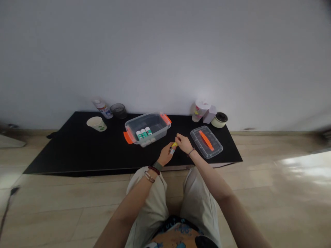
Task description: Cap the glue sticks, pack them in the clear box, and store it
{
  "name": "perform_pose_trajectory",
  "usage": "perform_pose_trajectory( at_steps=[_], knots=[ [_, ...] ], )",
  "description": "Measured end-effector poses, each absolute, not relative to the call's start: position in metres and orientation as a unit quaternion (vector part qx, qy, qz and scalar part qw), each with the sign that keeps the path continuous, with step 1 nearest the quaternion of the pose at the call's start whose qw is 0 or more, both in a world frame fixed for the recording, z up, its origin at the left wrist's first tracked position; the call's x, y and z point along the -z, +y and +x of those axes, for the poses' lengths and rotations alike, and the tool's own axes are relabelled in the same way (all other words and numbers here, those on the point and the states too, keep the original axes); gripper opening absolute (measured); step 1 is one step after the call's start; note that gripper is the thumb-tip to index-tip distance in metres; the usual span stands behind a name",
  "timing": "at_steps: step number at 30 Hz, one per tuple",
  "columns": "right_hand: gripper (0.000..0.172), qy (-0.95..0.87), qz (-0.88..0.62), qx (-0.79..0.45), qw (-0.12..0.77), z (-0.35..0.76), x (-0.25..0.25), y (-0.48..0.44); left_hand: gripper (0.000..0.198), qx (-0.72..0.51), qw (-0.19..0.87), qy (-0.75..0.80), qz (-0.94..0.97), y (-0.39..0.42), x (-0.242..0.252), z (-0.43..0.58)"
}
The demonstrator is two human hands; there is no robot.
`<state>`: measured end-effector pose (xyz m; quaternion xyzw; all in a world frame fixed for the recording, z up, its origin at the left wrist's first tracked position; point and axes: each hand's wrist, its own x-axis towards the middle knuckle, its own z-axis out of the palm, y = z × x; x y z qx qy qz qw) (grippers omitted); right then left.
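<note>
Patterned clothing (179, 236) and pale trousers (200, 203) lie closest, below a long black table (77, 151). From the left on it stand a white paper cup with green marks (96, 124), a white bottle with a printed label (103, 109) and a dark, round see-through bowl (118, 111). Next comes a clear plastic box with orange handles (161, 133), open, three white-and-green tubes (143, 133) side by side in it. Right of the box, the left hand (165, 154) is curled round a small white-and-yellow cylinder (174, 144); the right hand (183, 143) pinches its yellow end. Beside that hand lies a clear rectangular lid (200, 143) with an orange handle (207, 140). Behind it are a translucent patterned cup (198, 113), a pale lilac box (209, 114) and a cream pot with a black top (218, 122).
</note>
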<state>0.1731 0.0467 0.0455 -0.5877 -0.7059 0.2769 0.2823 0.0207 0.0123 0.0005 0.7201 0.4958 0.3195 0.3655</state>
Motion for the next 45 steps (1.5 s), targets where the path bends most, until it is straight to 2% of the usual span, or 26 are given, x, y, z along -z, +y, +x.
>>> perform_pose_trajectory(
  at_steps=[7, 13, 16, 19, 21, 23, 25, 29, 36, 39, 45],
  knots=[
    [0.025, -0.649, -0.668, -0.26, 0.253, 0.167, -0.045, 0.042, 0.033, -0.264, 0.246, 0.527, 0.769, 0.008, -0.003, 0.024],
    [0.019, -0.614, -0.718, -0.248, 0.214, 0.159, -0.052, 0.038, 0.034, -0.263, 0.235, 0.549, 0.758, 0.003, -0.004, 0.027],
    [0.022, -0.622, -0.711, -0.253, 0.208, 0.162, -0.056, 0.039, 0.031, -0.323, 0.293, 0.515, 0.738, 0.006, -0.001, 0.028],
    [0.028, -0.669, -0.661, -0.255, 0.222, 0.17, -0.06, 0.041, 0.036, -0.373, 0.438, 0.446, 0.686, 0.015, 0.004, 0.029],
    [0.024, -0.717, -0.606, -0.249, 0.239, 0.176, -0.062, 0.042, 0.042, -0.378, 0.537, 0.399, 0.64, 0.022, 0.006, 0.03],
    [0.019, -0.751, -0.562, -0.241, 0.25, 0.18, -0.063, 0.043, 0.045, -0.381, 0.579, 0.376, 0.615, 0.026, 0.007, 0.03],
    [0.016, -0.761, -0.551, -0.236, 0.247, 0.181, -0.062, 0.043, 0.042, -0.38, 0.556, 0.383, 0.632, 0.025, 0.005, 0.028],
    [0.018, -0.746, -0.579, -0.237, 0.228, 0.177, -0.06, 0.043, 0.032, -0.358, 0.443, 0.44, 0.694, 0.017, -0.001, 0.023],
    [0.023, -0.692, -0.646, -0.227, 0.229, 0.164, -0.056, 0.044, 0.034, -0.304, 0.313, 0.523, 0.732, 0.012, -0.002, 0.021],
    [0.028, -0.667, -0.642, -0.27, 0.264, 0.167, -0.049, 0.04, 0.032, -0.278, 0.293, 0.52, 0.752, 0.013, -0.002, 0.019],
    [0.038, -0.639, -0.58, -0.369, 0.346, 0.188, -0.027, 0.018, 0.031, -0.265, 0.328, 0.472, 0.774, 0.013, 0.001, 0.019]
  ],
)
